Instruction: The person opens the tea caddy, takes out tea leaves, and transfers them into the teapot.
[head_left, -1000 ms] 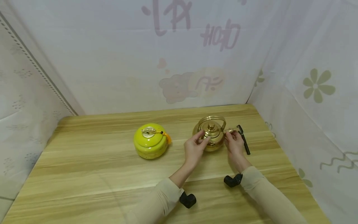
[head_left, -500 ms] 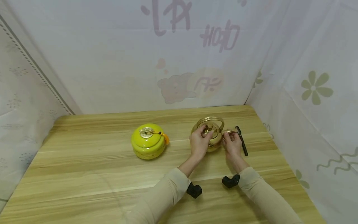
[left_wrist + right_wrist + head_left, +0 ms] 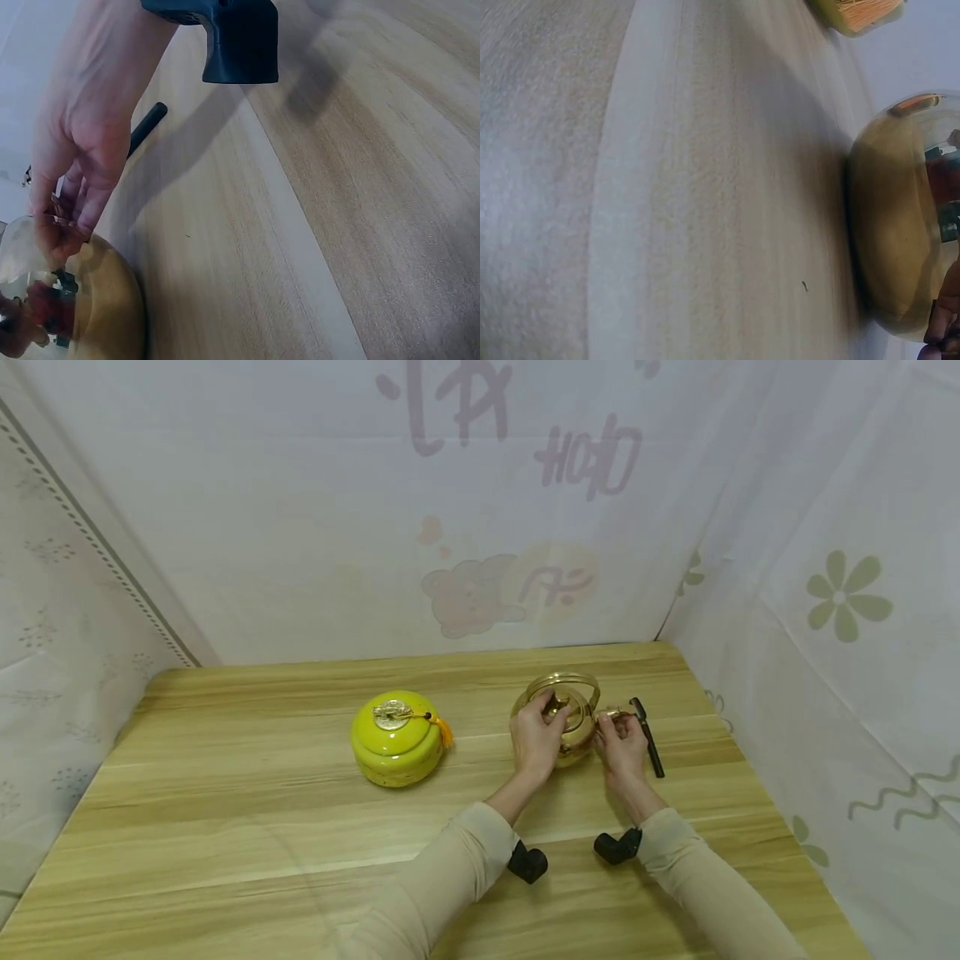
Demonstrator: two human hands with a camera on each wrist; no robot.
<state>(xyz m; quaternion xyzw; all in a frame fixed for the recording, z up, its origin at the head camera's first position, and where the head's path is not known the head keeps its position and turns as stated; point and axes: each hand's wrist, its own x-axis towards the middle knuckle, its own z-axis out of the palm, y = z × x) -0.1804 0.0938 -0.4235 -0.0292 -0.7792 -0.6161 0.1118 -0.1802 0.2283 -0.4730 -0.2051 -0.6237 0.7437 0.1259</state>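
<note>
A shiny gold kettle (image 3: pixel 573 750) with an arched top handle (image 3: pixel 564 677) stands on the wooden table. My left hand (image 3: pixel 537 743) reaches over its near left side, thumb and fingers pinching the lid knob (image 3: pixel 559 701). At the kettle's right, my right hand (image 3: pixel 626 758) pinches the spout (image 3: pixel 613 711) between thumb and fingertips. The left wrist view shows the right hand (image 3: pixel 86 142) bent down at the kettle's curved wall (image 3: pixel 116 307). In the right wrist view only fingers (image 3: pixel 946 307) show at the edge, beside the kettle (image 3: pixel 889 225).
A yellow lidded jar (image 3: pixel 397 747) with an orange tassel (image 3: pixel 446 731) sits left of the kettle. Just right of the right hand lies a slim black rod (image 3: pixel 649 739). Printed cloth walls (image 3: pixel 322 527) enclose the table (image 3: pixel 247 827) at back and sides.
My left hand has moved right and forward, from the kettle's near left side onto the lid knob. The right hand has stayed at the spout. The view has shifted slightly.
</note>
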